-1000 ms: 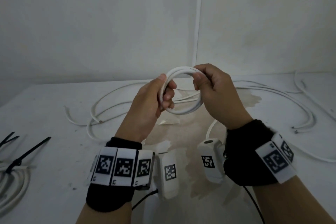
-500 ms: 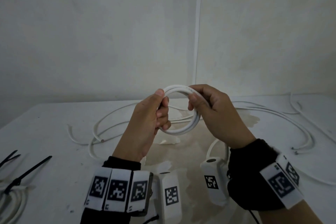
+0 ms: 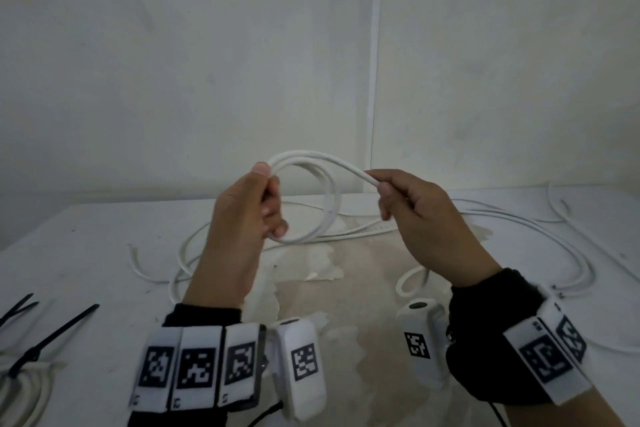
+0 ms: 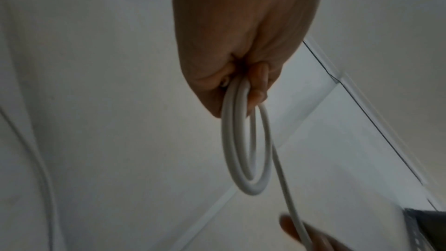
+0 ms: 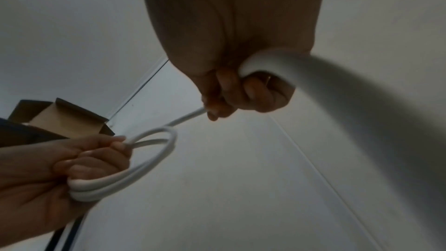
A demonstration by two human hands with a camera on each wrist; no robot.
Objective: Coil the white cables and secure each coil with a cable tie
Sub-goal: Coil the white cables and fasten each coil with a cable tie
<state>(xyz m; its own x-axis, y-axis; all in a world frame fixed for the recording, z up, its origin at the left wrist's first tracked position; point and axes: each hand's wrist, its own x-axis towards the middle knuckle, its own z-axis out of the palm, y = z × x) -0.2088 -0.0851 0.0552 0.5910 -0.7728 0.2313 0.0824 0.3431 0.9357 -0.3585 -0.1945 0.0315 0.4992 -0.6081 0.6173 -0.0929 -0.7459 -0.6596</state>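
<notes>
My left hand (image 3: 266,198) grips the left side of a small coil of white cable (image 3: 327,204), held up above the table (image 3: 86,253). The coil (image 4: 243,159) has two or three loops in the left wrist view. My right hand (image 3: 384,189) pinches the strand (image 3: 346,166) that leaves the top of the coil and holds it out to the right. That strand (image 5: 185,118) runs through my curled right fingers and on below the wrist. Black cable ties (image 3: 55,333) lie at the table's left edge, next to a tied white coil (image 3: 24,385).
Several loose white cables (image 3: 519,225) lie in long curves across the back and right of the table. A stained, peeling patch (image 3: 346,288) covers the table's middle. White walls stand close behind. A cardboard box (image 5: 60,117) shows in the right wrist view.
My right hand has let go of the coil's right side and pulled one strand out to the right. Both hands sit higher against the wall than a second ago.
</notes>
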